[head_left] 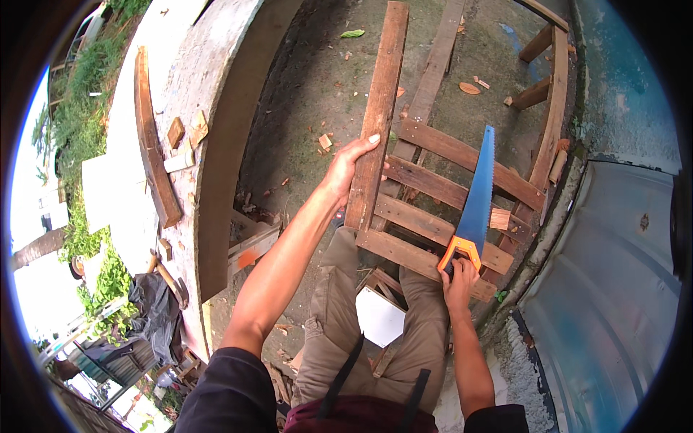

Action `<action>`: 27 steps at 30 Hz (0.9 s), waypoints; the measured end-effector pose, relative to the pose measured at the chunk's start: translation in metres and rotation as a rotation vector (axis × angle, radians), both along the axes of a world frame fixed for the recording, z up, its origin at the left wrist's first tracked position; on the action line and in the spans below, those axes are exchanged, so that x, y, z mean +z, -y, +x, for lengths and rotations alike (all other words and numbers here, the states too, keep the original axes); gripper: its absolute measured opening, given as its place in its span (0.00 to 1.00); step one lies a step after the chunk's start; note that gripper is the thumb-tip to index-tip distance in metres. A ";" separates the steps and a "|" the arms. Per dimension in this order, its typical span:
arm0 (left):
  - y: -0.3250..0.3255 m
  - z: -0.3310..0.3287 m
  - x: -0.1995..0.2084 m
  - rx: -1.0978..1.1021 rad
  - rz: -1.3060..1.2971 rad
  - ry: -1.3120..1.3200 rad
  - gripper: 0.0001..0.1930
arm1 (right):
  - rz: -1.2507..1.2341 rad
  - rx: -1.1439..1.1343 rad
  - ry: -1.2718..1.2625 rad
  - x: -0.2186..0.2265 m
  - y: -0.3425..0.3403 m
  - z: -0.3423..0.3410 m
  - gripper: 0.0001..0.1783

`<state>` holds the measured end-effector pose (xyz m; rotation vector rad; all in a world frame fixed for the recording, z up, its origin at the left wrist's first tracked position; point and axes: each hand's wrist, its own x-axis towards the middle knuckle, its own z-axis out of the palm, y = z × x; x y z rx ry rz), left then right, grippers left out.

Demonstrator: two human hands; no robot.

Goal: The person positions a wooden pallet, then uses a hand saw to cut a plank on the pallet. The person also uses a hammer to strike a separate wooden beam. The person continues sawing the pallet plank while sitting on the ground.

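My left hand [354,166] is closed around a long brown wooden plank [382,79], thumb on its upper face and the other fingers out of sight behind it. The plank's near end comes close to my knee. In my right hand [460,281] is a hand saw [476,198] with a blue blade and an orange and black handle. Its blade points away from me, over a slatted wooden frame [419,218], and is apart from the plank. Fingers wrap the saw's handle near the frame's right end.
On the left, a worn white tabletop [195,94] carries a wood strip [150,144], small offcuts and a hammer [170,280]. Another wooden frame [554,108] leans by the wall at right, beside metal sheeting [613,289]. Wood scraps and leaves lie on the concrete floor [310,94].
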<state>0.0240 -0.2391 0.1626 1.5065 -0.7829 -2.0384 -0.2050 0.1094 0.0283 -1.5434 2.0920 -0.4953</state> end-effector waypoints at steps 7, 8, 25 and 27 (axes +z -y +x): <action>-0.040 0.042 0.069 0.247 -0.214 -0.031 0.26 | 0.271 0.109 -0.198 0.048 0.031 0.002 0.30; -0.045 0.053 0.072 0.261 -0.234 -0.029 0.27 | 0.226 0.114 -0.177 0.066 0.045 0.008 0.30; -0.231 0.232 0.170 0.684 -0.610 0.146 0.34 | 0.006 0.503 0.393 0.227 0.198 0.203 0.15; -0.253 0.262 0.181 0.720 -0.621 0.172 0.34 | 0.025 0.563 0.414 0.242 0.197 0.239 0.15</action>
